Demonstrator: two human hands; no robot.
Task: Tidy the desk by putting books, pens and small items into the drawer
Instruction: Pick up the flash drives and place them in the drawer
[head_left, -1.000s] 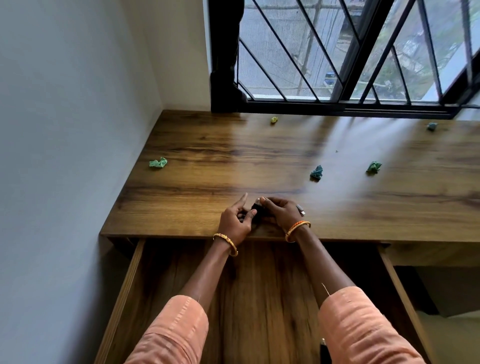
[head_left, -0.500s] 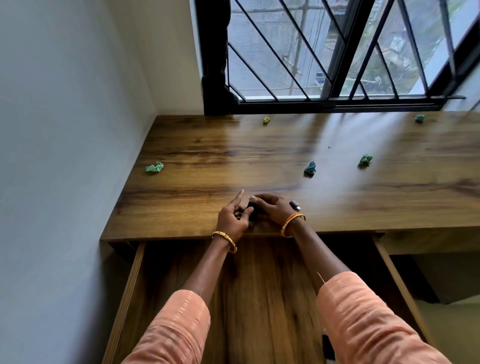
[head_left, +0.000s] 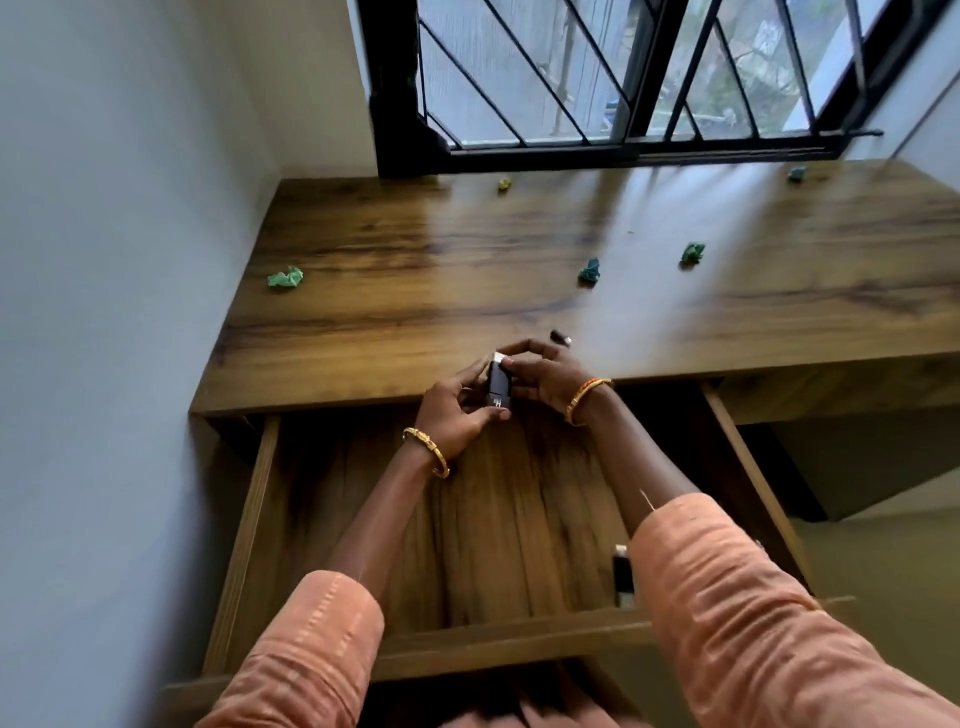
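Wooden desk (head_left: 415, 312) bears crumpled papers (head_left: 284, 277); both hands' (head_left: 457, 410) grip holds a dark block (head_left: 498, 387) above the drawer (head_left: 249, 519).

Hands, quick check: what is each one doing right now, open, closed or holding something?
Left hand: holding the small dark box, fingers curled round it.
Right hand: holding the same box from the other side.

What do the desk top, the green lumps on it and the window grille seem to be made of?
Desk top: wood or wood-look laminate, glossy; streaky grain, window glare. Green lumps: crumpled paper, perhaps foil; sharp creases, too small to tell which. Window grille: likely metal painted black; thin straight bars.
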